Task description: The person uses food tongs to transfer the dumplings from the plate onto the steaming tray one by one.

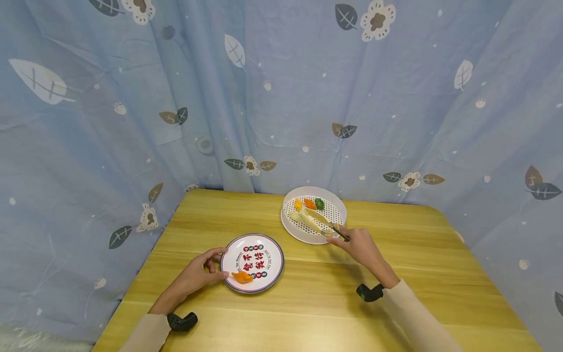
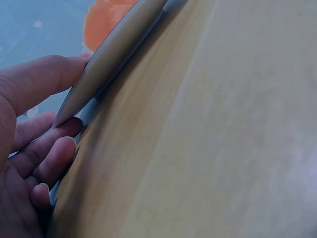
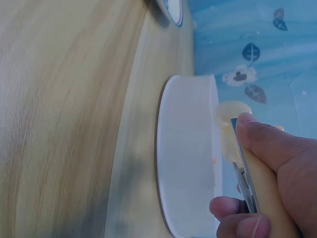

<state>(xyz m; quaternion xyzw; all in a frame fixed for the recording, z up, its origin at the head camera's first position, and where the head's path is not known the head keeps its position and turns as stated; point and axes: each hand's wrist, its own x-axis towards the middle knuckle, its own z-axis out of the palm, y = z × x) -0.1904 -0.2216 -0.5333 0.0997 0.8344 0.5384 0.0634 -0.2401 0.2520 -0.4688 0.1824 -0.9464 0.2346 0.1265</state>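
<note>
Head view: wooden table [image 1: 316, 298] set against a blue curtain [image 1: 281, 93] printed with leaves and flowers. 2 dishes on the table, near each other but apart.

Left hand [image 1: 200, 275] at the left edge of the printed plate [image 1: 252, 262]. Thumb lies on the rim, fingers curl beneath it; the left wrist view confirms this, with the thumb [image 2: 44, 79] pressed on top of the plate rim [image 2: 116, 52] and the fingers tucked under the edge against the table. So the grip is a pinch on the plate rim. The plate has red characters at its centre and a dark border. 1 orange dumpling [image 1: 242, 277] lies on the near part of the plate, just beside the thumb tip; the same orange piece [image 2: 106, 20] shows over the rim in the left wrist view.

Right hand [image 1: 361, 246] at the near-right edge of the white perforated tray [image 1: 292, 230], closed around tongs [image 1: 327, 230] with pale arms and a metal hinge end. The right wrist view shows thumb and fingers wrapped on the tongs [image 3: 245, 178], close to the tray wall [image 3: 185, 158]. The tong arms reach into the tray towards the food. Whether the tips clasp anything cannot be told.

In the tray, far side: 1 yellow piece [image 1: 298, 204], 1 orange piece [image 1: 310, 203], 1 green piece [image 1: 319, 203], in a row.
</note>
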